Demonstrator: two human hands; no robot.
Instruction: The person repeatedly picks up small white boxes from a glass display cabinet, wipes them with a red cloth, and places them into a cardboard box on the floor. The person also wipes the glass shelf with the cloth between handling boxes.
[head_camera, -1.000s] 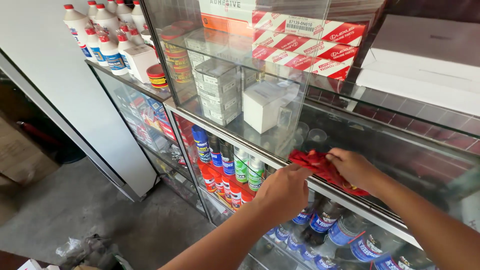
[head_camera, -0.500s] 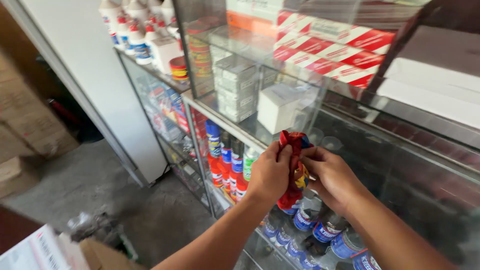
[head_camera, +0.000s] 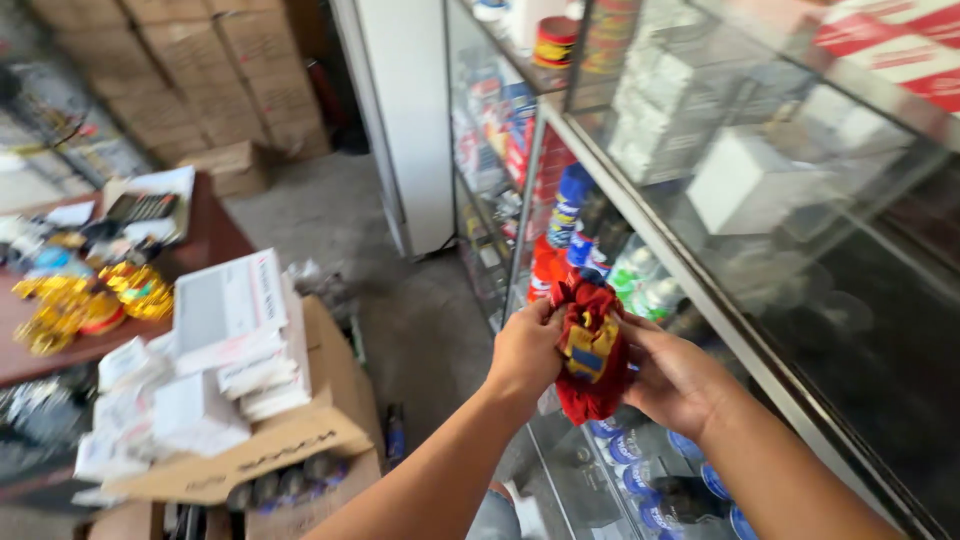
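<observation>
Red cloth (head_camera: 590, 355) sits bunched between my hands. My left hand (head_camera: 525, 350) and right hand (head_camera: 680, 380) both pinch it, near the glass case (head_camera: 800, 330) on the right.

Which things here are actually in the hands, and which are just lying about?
In hand:
- crumpled red cloth with a yellow patch, gripped by left hand and right hand

Lying about:
- glass display cabinet stocked with bottles and white boxes
- open brown cardboard carton piled with white boxes
- dark red table
</observation>
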